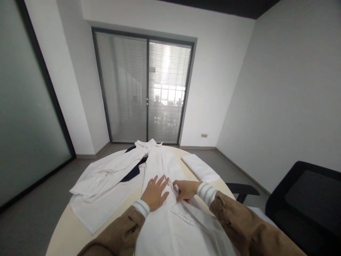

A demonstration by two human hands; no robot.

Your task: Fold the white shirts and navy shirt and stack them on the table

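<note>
A long white coat (173,227), which looks like a lab coat, lies lengthwise over the table with its collar at the far end. My left hand (156,193) presses flat on the coat with its fingers spread. Just to the right, my right hand (186,189) is closed, thumb and fingers pinching a fold of the same coat. A small red patch shows under the right palm; I cannot make out what it is. The fabric bunches between both hands and hangs toward me at the near side.
White cloth (106,177) spreads over the left of the round pale table (60,231), with dark navy fabric (133,173) between its layers. A folded white cloth (201,167) sits at the right edge. A black mesh chair (306,199) stands at right, before glass doors (145,89).
</note>
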